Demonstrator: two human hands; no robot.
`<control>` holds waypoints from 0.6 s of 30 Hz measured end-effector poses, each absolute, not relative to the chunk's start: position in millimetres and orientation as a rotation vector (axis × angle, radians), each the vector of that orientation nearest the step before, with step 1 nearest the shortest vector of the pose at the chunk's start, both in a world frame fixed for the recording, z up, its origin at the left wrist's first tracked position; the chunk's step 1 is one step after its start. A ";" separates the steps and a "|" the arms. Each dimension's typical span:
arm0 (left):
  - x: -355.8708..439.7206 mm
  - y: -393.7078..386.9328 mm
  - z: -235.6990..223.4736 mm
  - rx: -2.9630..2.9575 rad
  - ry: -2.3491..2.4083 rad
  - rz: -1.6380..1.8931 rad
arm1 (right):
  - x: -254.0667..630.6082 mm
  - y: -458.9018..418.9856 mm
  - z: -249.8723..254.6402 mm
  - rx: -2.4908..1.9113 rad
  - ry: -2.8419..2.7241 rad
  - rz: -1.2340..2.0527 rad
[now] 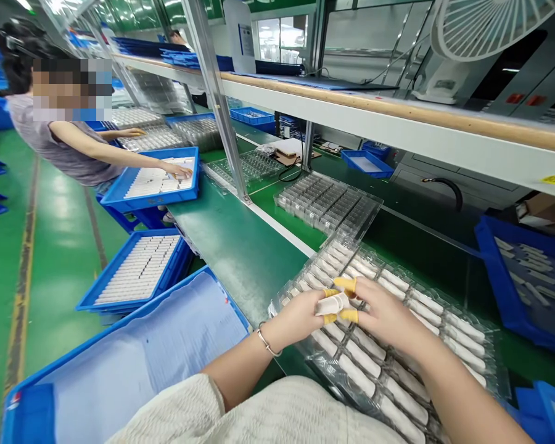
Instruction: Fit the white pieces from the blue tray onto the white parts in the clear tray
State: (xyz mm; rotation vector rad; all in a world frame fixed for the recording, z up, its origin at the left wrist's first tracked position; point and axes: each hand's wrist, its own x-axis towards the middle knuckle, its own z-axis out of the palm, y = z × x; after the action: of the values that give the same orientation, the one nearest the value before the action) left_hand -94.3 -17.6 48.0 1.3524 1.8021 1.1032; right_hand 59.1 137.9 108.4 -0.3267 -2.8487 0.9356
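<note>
Cream shirt [300,410]. White piece [328,305], apparently tubular: pinched in left hand [293,317] and right hand [385,308], above clear tray [322,370] on counter [245,253]; best steadied from both ends.

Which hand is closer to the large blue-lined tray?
Left. The left hand is right of the lined tray; the right hand is farther right, over the packed clear tray.

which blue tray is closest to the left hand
The large one at lower left, lined with a pale blue sheet; the other blue trays lie farther from the left hand.
</note>
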 end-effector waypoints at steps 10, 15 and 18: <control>-90.5 -9.9 43.1 0.977 1.498 1.565 | 88.3 140.4 92.5 -0.688 -2.421 1.067; -88.5 -12.3 40.0 0.874 1.351 1.562 | 90.8 140.6 91.2 -0.743 -2.358 1.084; -84.8 -13.1 42.6 0.857 1.362 1.567 | 92.0 139.3 91.2 -0.671 -2.388 1.025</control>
State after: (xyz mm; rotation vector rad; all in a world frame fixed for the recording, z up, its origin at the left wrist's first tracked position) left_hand -84.8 -13.1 42.6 0.8567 1.3620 1.5673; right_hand 92.0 139.3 91.2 -0.6714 -2.3880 1.0246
